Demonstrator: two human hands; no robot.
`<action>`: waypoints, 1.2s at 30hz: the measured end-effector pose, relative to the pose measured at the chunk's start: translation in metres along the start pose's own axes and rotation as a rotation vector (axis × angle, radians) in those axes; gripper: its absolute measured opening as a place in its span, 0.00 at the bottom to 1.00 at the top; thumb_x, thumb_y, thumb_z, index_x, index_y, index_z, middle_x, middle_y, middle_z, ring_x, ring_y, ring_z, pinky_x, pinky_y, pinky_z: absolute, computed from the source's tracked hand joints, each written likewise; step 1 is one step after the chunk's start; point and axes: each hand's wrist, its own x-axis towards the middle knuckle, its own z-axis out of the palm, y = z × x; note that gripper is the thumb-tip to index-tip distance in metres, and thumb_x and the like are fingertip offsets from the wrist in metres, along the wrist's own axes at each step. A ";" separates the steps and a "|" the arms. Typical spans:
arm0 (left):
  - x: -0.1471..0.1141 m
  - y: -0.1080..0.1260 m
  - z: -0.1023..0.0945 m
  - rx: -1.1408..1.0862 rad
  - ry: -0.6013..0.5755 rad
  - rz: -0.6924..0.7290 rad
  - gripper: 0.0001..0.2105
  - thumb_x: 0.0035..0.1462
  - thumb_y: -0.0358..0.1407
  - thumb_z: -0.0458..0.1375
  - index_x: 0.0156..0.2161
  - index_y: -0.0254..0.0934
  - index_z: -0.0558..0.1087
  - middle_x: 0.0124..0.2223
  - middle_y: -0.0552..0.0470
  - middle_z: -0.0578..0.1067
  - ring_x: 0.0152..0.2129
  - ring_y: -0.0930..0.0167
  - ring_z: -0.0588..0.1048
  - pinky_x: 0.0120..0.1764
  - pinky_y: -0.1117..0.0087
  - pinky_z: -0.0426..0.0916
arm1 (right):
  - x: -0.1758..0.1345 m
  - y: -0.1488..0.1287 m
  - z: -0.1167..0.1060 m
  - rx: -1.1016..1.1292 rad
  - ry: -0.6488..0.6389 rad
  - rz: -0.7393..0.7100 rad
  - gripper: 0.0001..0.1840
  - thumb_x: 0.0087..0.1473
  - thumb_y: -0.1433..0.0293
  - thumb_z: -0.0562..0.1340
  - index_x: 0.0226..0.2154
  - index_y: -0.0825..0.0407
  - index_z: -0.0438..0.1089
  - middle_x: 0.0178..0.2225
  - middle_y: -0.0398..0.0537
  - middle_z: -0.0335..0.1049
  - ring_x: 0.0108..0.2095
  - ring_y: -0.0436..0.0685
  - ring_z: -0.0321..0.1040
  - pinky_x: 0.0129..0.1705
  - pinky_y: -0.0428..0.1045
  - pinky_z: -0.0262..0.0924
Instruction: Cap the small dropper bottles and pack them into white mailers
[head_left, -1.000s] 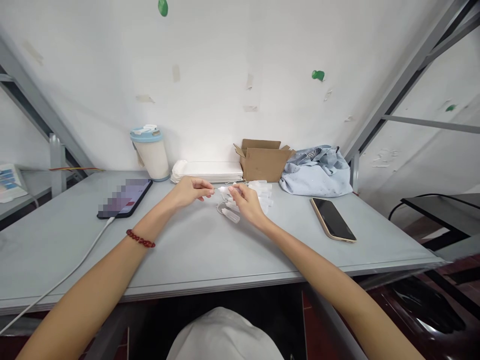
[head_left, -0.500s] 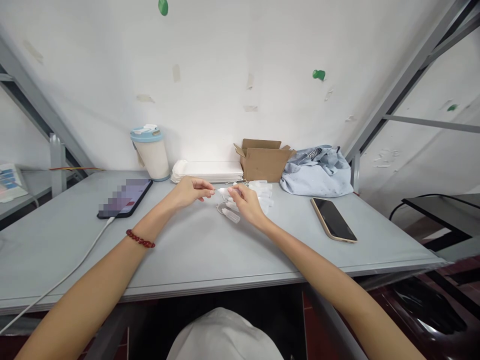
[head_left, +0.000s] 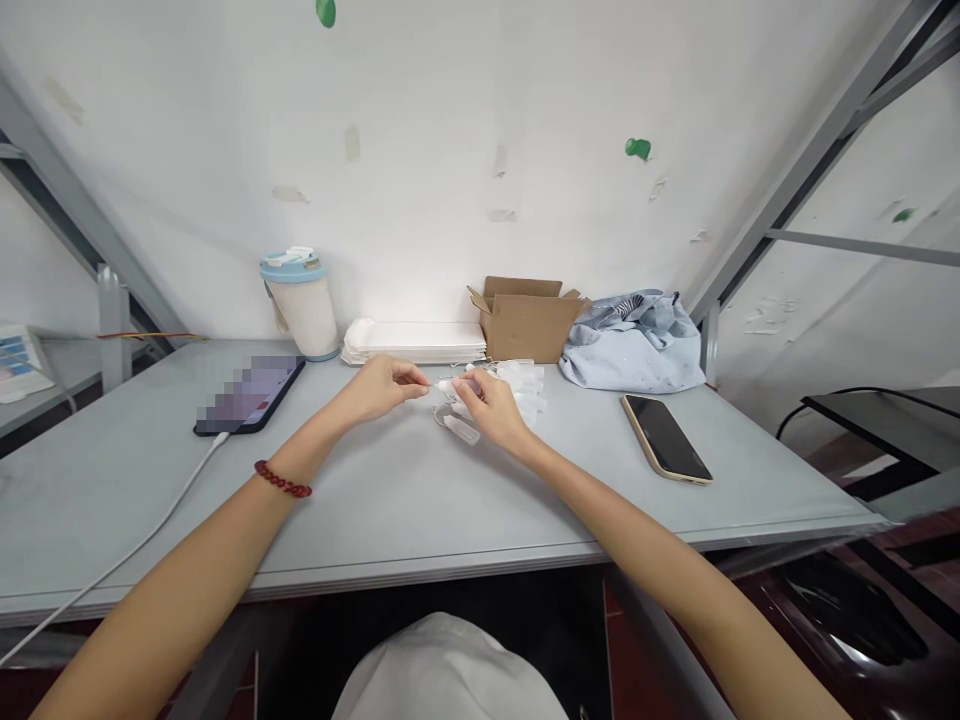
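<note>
My right hand (head_left: 491,405) is closed around a small, clear plastic tube with a tapered white cap (head_left: 445,386), which points left. Its body is mostly hidden by the fingers. My left hand (head_left: 381,388) pinches at the thin end in front of that cap, seemingly on its fine string; the exact grip is too small to see. Just below the right fingers lies a similar tube (head_left: 461,430) with a string loop at its tip. Behind and right of that hand, several more tubes (head_left: 523,374) lie in a pile, partly covered by the hand.
A stack of flat white packets (head_left: 420,342), an open cardboard box (head_left: 529,325) and a crumpled light-blue cloth (head_left: 637,345) line the wall. To the left stand a lidded cup (head_left: 304,310) and a charging phone (head_left: 255,395) with its cable. Another phone (head_left: 666,438) lies right.
Both hands stay almost in place at the tube. The left fingers have drawn together into a tighter pinch, and the right fingers have shifted slightly on the tube.
</note>
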 end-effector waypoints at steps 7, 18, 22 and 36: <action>0.001 -0.003 0.002 0.042 -0.012 0.003 0.09 0.45 0.40 0.59 0.29 0.37 0.78 0.29 0.51 0.79 0.28 0.67 0.74 0.33 0.69 0.67 | 0.001 0.003 0.002 -0.047 -0.020 -0.002 0.12 0.57 0.62 0.54 0.32 0.53 0.67 0.24 0.41 0.66 0.26 0.50 0.59 0.29 0.46 0.51; 0.000 -0.003 0.001 0.021 -0.025 0.000 0.10 0.47 0.40 0.59 0.31 0.37 0.78 0.31 0.50 0.79 0.29 0.67 0.74 0.33 0.69 0.66 | 0.002 0.003 0.001 -0.031 -0.013 -0.008 0.13 0.56 0.61 0.54 0.31 0.53 0.68 0.25 0.43 0.67 0.26 0.50 0.60 0.29 0.46 0.52; 0.000 -0.002 0.002 0.019 -0.034 0.011 0.10 0.46 0.40 0.59 0.30 0.37 0.78 0.31 0.50 0.79 0.29 0.67 0.74 0.34 0.69 0.66 | 0.002 0.002 0.000 -0.043 -0.020 -0.012 0.13 0.56 0.62 0.54 0.32 0.53 0.68 0.25 0.43 0.67 0.27 0.50 0.60 0.29 0.46 0.53; 0.001 -0.008 0.004 0.015 -0.078 0.024 0.09 0.47 0.40 0.59 0.30 0.38 0.78 0.30 0.52 0.78 0.27 0.69 0.73 0.33 0.69 0.66 | 0.003 0.006 0.001 -0.044 -0.073 -0.010 0.13 0.56 0.63 0.54 0.34 0.54 0.68 0.26 0.44 0.68 0.28 0.51 0.62 0.31 0.47 0.54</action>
